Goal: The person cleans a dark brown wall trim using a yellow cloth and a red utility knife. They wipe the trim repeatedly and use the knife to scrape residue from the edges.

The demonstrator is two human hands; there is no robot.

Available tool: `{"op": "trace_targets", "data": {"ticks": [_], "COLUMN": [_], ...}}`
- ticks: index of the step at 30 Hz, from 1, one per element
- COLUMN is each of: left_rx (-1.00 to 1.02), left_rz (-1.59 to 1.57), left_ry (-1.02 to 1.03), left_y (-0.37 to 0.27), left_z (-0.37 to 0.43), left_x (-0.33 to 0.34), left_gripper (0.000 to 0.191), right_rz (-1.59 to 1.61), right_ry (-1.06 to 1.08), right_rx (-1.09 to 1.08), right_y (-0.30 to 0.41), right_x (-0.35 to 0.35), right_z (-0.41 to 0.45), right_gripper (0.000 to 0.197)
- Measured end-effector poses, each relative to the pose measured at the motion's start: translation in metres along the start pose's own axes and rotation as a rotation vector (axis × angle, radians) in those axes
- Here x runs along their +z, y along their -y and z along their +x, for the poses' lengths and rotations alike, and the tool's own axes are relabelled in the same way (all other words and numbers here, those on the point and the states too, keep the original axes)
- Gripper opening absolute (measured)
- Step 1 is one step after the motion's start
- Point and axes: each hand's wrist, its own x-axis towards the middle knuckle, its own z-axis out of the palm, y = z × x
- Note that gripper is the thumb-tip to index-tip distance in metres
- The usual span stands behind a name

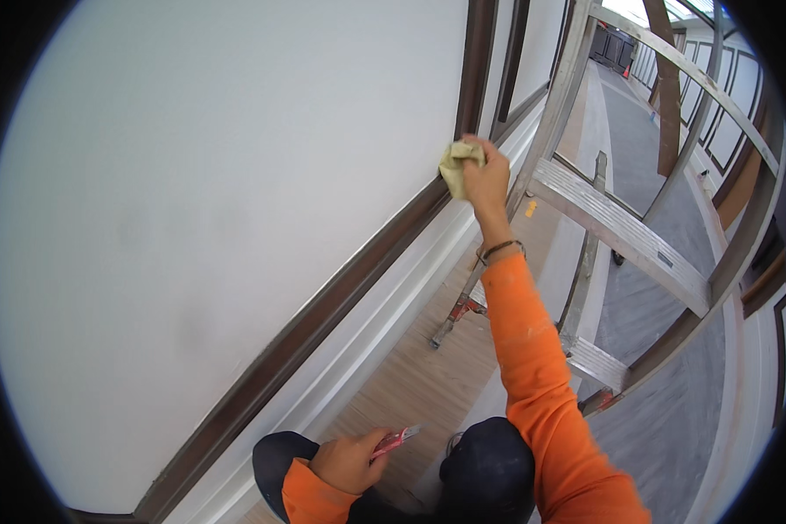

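Note:
My right hand (pixel 490 175) is stretched forward, gripping a crumpled pale yellow cloth (pixel 457 171). The cloth lies against the corner of a dark brown wood moulding (pixel 367 262) that frames a white wall panel (pixel 236 196). Down by my knees, my left hand (pixel 348 462) is closed around a red-handled utility knife (pixel 390 443). Its blade sticks out, pointing away to the right and upward in the view. A few faint grey smudges mark the panel.
An aluminium stepladder (pixel 622 226) stands close on the right, beside my right arm. White skirting (pixel 367 337) runs under the moulding. Past the wood-look floor (pixel 426 367), grey covering (pixel 668 354) stretches down the corridor. A brown board (pixel 668 98) stands upright beyond the ladder.

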Motion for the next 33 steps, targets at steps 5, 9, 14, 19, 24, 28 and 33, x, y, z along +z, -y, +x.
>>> {"op": "trace_targets", "data": {"ticks": [5,9,14,19,24,28,33], "left_rx": [-0.064,0.025,-0.013,0.014,0.064,0.096,0.107], "left_rz": [-0.026,-0.008,-0.002,-0.022,-0.021,-0.046,-0.035], "left_ry": [-0.009,0.005,-0.002,0.057,0.05,-0.004,0.051], "left_y": [0.001,0.001,0.01,0.01,0.006,0.0,-0.008], "left_z": [-0.004,-0.001,-0.008,-0.01,-0.011,-0.01,-0.009], "left_x": [0.0,0.001,0.0,0.002,0.002,0.004,0.005], "left_gripper": [0.029,0.032,0.032,0.033,0.033,0.031,0.029], "right_rz": [0.461,0.425,0.273,0.072,0.0,0.043,0.146], "right_ry": [-0.21,-0.096,-0.219,-0.289,-0.233,-0.139,-0.351], "right_rx": [-0.151,-0.386,-0.471,-0.406,-0.177,0.239,0.015], "right_y": [0.1,0.208,0.137,0.045,-0.001,-0.016,-0.011], "right_x": [0.014,-0.001,0.035,0.032,0.029,0.024,0.015], "right_z": [0.127,0.204,0.164,0.06,-0.018,-0.052,0.027], "right_gripper": [0.032,0.029,0.027,0.032,0.034,0.032,0.03]}}
